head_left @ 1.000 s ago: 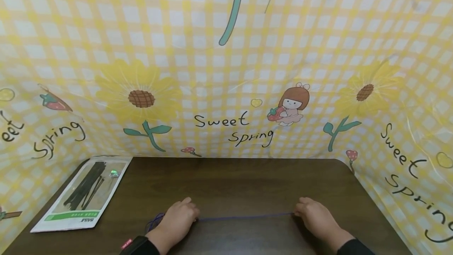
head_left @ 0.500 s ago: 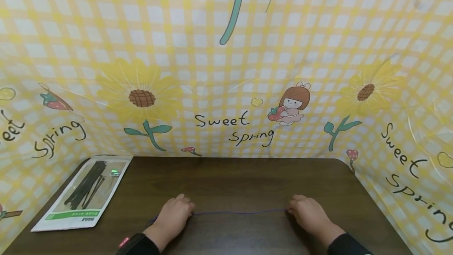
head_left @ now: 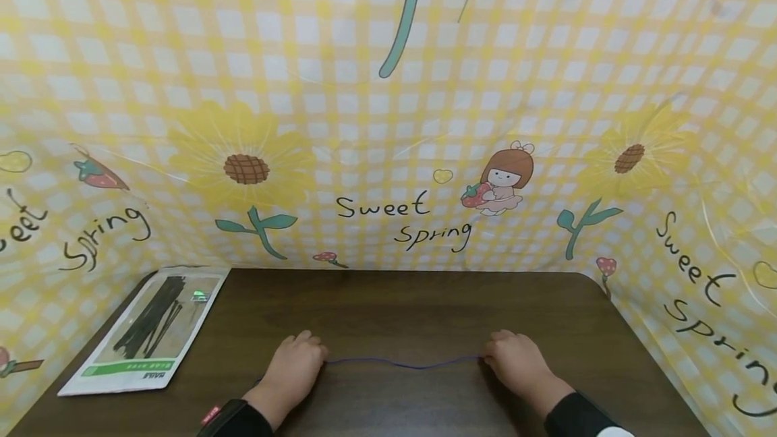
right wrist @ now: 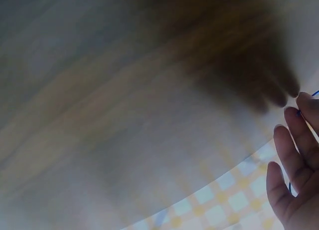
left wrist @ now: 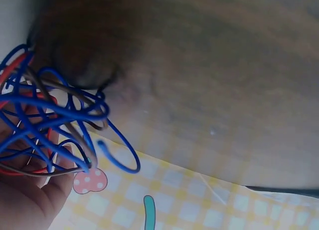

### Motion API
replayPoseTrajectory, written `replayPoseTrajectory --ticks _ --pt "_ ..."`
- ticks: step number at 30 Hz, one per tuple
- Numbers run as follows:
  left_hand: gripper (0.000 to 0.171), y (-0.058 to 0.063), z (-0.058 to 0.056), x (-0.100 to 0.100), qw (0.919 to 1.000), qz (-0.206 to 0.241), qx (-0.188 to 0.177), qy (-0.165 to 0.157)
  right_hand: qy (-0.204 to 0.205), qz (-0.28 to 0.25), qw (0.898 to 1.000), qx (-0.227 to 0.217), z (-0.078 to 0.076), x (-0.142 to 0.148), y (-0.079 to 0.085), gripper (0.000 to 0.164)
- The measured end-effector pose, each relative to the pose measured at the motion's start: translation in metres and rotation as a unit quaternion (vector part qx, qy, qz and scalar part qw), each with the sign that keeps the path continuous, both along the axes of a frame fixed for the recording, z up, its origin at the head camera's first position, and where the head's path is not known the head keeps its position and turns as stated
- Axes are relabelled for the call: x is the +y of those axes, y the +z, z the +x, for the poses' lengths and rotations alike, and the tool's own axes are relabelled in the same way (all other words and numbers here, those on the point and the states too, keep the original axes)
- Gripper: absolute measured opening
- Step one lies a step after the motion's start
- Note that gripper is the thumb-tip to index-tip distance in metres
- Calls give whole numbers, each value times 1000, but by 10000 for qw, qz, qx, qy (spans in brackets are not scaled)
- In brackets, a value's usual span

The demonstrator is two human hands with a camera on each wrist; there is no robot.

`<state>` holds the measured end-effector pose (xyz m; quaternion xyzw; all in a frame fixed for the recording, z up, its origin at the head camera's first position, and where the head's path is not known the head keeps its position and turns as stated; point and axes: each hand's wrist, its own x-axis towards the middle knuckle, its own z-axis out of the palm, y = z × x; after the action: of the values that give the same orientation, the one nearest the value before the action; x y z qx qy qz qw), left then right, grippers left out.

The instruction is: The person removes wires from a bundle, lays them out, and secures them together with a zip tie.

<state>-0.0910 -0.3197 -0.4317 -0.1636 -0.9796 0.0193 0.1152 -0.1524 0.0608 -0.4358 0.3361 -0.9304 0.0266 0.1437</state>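
Note:
A thin blue wire (head_left: 419, 367) runs between the two hands in the head view, sagging slightly toward the middle. My left hand (head_left: 294, 366) holds a loose tangle of blue, red and brown wires (left wrist: 50, 125), which fills the left side of the left wrist view. Fingers curl behind that tangle, and one blue end loops out from it. At the other side, my right hand (head_left: 519, 364) pinches the blue wire between thumb and forefinger. In the right wrist view, a bit of blue shows at the fingertips (right wrist: 294, 115), while the other fingers are spread loosely.
Both hands are above a dark brown table (head_left: 394, 309). A white packet (head_left: 124, 377) with a window and a green stripe lies at the left, dark strips visible inside. A yellow checked cloth (head_left: 364, 120) with flower prints surrounds the table's back and sides.
The right hand has moved left, and the left hand has shifted slightly left and away. The blue wire between them has gone from nearly straight to gently sagging. Less of the tangle shows beside the left wrist.

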Motion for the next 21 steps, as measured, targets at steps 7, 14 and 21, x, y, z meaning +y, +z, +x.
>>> replayPoseTrajectory --ticks 7,14,21 --pt "11 2 1 -2 9993 270 -48 235 -117 -64 9998 -178 1 -7 1 10" --pt "11 1 2 -2 9996 201 -34 182 -160 241 9995 -103 2 -10 3 12" --pt "12 1 1 -2 9999 -9 -19 136 -143 584 9982 44 2 -13 3 10"
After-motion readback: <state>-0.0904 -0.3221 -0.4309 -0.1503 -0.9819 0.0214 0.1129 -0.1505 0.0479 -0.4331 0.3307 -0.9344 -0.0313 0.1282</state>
